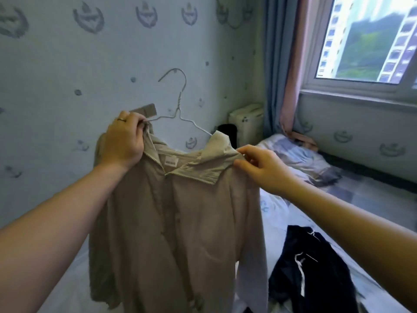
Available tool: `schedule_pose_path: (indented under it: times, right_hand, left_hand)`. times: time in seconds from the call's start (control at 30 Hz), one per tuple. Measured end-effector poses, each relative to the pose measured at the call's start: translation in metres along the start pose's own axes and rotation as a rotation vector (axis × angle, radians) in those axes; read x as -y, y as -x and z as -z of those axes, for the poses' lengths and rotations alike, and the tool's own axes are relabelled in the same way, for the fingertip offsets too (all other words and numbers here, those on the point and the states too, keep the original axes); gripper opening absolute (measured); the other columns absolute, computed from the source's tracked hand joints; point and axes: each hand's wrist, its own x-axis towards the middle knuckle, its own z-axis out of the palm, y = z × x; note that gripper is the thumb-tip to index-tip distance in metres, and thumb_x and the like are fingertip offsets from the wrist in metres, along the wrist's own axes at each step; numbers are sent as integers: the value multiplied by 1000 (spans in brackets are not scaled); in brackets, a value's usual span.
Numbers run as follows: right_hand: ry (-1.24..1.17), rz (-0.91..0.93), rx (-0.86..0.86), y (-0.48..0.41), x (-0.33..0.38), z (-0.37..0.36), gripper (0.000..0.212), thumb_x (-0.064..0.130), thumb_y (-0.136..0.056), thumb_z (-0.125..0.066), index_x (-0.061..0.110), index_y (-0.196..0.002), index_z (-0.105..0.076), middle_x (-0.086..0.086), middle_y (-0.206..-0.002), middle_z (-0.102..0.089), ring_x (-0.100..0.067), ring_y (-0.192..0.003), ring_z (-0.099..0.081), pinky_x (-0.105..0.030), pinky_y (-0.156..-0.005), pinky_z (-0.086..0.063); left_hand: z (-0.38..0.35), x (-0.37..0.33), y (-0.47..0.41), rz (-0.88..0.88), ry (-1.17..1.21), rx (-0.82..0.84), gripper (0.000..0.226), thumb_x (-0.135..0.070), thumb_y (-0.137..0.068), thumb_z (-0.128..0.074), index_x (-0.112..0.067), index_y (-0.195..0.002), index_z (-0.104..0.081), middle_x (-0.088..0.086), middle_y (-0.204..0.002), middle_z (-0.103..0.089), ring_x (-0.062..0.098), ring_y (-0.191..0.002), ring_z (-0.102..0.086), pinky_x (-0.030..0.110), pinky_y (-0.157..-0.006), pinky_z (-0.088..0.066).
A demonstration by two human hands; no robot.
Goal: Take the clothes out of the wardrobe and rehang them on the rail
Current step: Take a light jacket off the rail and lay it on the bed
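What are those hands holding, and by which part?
A beige zip jacket on a white wire hanger. The left hand grips one shoulder at the hanger's end; the right hand pinches the other shoulder, beside the collar.

Pale blue wallpaper printed with grey crest motifs (pixel 67 64) covers the walls. At the upper right, a white-framed window (pixel 365 39) looks out on high-rise blocks and a green slope. A blue curtain (pixel 276 64) and a pink curtain (pixel 293 86) hang side by side at its left edge. A cream box-shaped object (pixel 247 123) stands in the corner, with a small black item (pixel 228 132) just beside it. Below the window lies a bed with a pale sheet (pixel 282 213); crumpled blue-and-white bedding (pixel 300 154) sits at its far end.
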Motion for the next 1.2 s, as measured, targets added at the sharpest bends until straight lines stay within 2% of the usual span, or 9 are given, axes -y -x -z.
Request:
schedule_pose_path:
  times: [0.1,0.17,0.27,0.43,0.6,0.7,0.9,1.1,1.2]
  right_hand:
    - [61,-152,-18,-12,-65,-9,12,33,-96,-58,26,-102,-66,8,-76,-62,-3,-71,-56,-14,-65,-40]
    - [54,-254,-28,-22,-113,-18,11,34,-95,-58,25,-96,-65,9,-70,-57,-4,-67,-53,-18,-63,-39]
    - [37,-442,-30,-31,-180,-34,14,37,-96,-57,26,-94,-66,8,-74,-59,-5,-69,-54,-24,-64,-41]
    - [22,-713,-21,-33,-273,-65,7,28,-96,-60,28,-90,-64,12,-66,-57,0,-67,-53,-16,-60,-36]
    - [66,-979,-111,-31,-369,-89,5,26,-95,-60,28,-94,-65,6,-70,-62,-4,-58,-51,-25,-61,-39]
    - [135,-1096,-128,-34,-430,-99,10,28,-95,-57,24,-100,-66,5,-80,-65,-15,-72,-57,-35,-72,-47]
    - [234,-1223,-136,-37,-547,-139,22,24,-99,-48,17,-117,-59,-5,-109,-65,-25,-103,-59,-36,-79,-44]
    - [203,-1297,-69,-32,-648,-194,17,21,-97,-46,19,-112,-54,-4,-113,-59,-26,-106,-55,-39,-85,-44]
    - [140,-1380,-89,-29,-675,-217,25,23,-96,-47,17,-119,-54,-7,-120,-59,-27,-113,-54,-41,-94,-43]
  left_hand:
    - [-96,-6,-23,-46,87,101,31,-27,-97,-40,-6,-105,-62,22,-105,-59,44,-92,-58,51,-72,-47]
    - [-160,-12,-35,-54,124,172,34,-31,-96,-39,-8,-105,-62,20,-106,-59,44,-93,-58,51,-73,-48]
    - [-252,-22,-38,-55,207,316,28,-28,-96,-42,-11,-103,-63,18,-105,-60,42,-92,-59,50,-72,-48]
    - [-405,-35,-21,-75,304,602,43,-40,-94,-30,-12,-101,-62,17,-102,-60,42,-90,-58,54,-72,-51]
    - [-545,-66,-5,-111,368,772,48,-41,-93,-29,-9,-99,-63,18,-103,-61,41,-91,-57,52,-75,-49]
    - [-621,-84,5,-128,424,842,43,-40,-94,-30,-11,-101,-62,17,-104,-62,41,-95,-56,52,-80,-48]
    - [-739,-112,46,-106,419,872,36,-32,-95,-37,-8,-102,-63,20,-106,-60,42,-98,-54,48,-83,-40]
    - [-831,-114,98,-87,353,974,33,-28,-93,-42,-7,-105,-64,23,-109,-59,44,-101,-52,50,-90,-39]
    - [-856,-114,117,-59,315,1044,22,-22,-99,-51,-9,-111,-63,22,-115,-58,43,-104,-51,48,-92,-37]
